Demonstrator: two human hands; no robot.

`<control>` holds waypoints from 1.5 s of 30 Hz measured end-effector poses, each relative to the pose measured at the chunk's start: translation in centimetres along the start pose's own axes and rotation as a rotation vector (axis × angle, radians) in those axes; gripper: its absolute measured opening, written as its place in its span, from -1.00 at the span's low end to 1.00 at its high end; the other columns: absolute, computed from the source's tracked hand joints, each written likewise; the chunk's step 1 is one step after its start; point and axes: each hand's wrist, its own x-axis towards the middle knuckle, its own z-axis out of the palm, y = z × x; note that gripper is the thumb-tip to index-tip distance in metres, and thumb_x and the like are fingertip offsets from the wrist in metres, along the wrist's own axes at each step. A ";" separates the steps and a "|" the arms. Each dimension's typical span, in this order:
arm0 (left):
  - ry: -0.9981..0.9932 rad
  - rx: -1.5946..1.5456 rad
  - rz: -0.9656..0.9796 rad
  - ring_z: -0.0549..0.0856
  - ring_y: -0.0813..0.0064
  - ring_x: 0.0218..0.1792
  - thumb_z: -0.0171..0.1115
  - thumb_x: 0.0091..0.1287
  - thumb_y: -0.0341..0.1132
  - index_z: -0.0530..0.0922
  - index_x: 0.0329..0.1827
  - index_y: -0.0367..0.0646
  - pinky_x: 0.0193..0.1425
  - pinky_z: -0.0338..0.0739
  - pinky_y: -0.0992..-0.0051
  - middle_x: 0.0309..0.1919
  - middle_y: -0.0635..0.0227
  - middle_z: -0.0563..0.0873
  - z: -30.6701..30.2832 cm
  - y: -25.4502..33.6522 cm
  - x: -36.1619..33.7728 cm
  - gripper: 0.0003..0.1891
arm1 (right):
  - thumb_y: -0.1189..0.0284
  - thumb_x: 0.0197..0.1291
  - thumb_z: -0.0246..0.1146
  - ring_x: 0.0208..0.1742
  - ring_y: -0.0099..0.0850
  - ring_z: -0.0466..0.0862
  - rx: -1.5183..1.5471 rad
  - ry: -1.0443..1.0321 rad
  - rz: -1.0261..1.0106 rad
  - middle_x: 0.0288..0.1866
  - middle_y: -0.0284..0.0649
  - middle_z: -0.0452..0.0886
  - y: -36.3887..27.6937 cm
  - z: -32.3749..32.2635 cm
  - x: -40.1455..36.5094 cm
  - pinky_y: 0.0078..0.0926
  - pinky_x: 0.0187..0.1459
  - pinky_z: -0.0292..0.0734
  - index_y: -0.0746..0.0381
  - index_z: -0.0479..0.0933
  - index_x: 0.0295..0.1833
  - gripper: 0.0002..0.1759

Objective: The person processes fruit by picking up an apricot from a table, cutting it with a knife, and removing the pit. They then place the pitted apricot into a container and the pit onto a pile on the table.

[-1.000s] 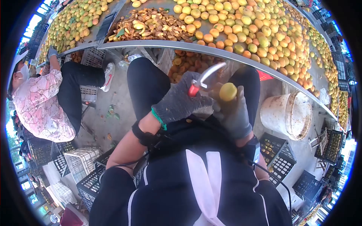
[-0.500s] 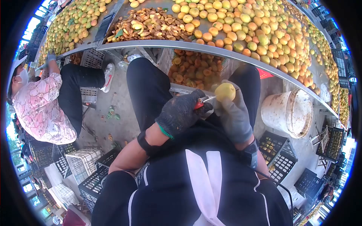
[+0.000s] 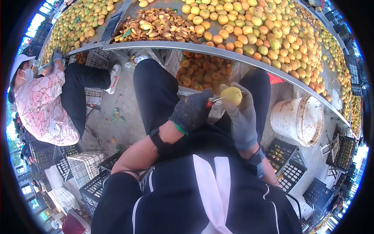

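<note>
In the head view my left hand [image 3: 191, 111], in a dark glove with green trim, is closed round the red handle of a small knife [image 3: 216, 100]. Its thin blade runs across the face of a yellow apricot [image 3: 231, 96], the tip showing past the fruit's right side. Fingers of my right hand [image 3: 243, 123], in a grey glove, grip that apricot from behind and from the right. Both hands are above my lap, between my knees. Just beyond them, under the table edge, sits a crate of apricot pieces [image 3: 202, 72].
A metal-edged table [image 3: 167, 44] holds whole apricots [image 3: 269, 35] and a heap of apricot pieces [image 3: 159, 25]. A stained white bucket [image 3: 286, 119] stands at right, near black crates [image 3: 282, 154]. To the left sits a person in a pink patterned top [image 3: 41, 105].
The blade, earlier at the apricot's left side, now lies across the fruit with its tip beyond it. My left hand has shifted slightly right and up.
</note>
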 end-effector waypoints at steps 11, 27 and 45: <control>-0.056 -0.007 0.031 0.72 -0.04 -0.18 0.21 0.32 -0.31 0.43 0.17 -0.09 -0.16 0.62 0.10 -0.26 -0.01 0.71 -0.5 1.5 1.5 -0.64 | 0.38 0.40 0.21 0.16 -0.47 0.56 0.210 0.053 0.190 0.23 -0.09 0.56 0.7 -1.0 1.0 -0.55 0.27 0.41 0.30 0.35 0.26 -0.59; -0.258 -0.238 0.073 0.71 0.00 -0.14 0.25 0.35 -0.20 0.58 0.00 -0.17 -0.06 0.58 0.17 -0.22 0.01 0.71 1.1 -0.6 1.9 -0.72 | 0.56 0.17 0.05 0.20 -0.20 0.53 0.634 -0.021 0.229 0.19 -0.06 0.53 2.0 -1.2 1.6 -0.29 0.39 0.30 0.32 0.34 0.32 -0.46; -0.081 -1.194 -0.484 0.54 0.67 -0.53 0.33 0.32 -0.36 0.57 -0.15 -0.08 -0.60 0.36 0.64 -0.46 0.49 0.57 -3.9 -4.3 3.2 -0.88 | 0.21 0.41 0.19 -0.25 -0.42 0.62 0.591 0.088 0.642 -0.10 -0.21 0.58 7.3 -3.8 9.1 -0.65 -0.42 0.50 0.20 0.45 0.08 -0.68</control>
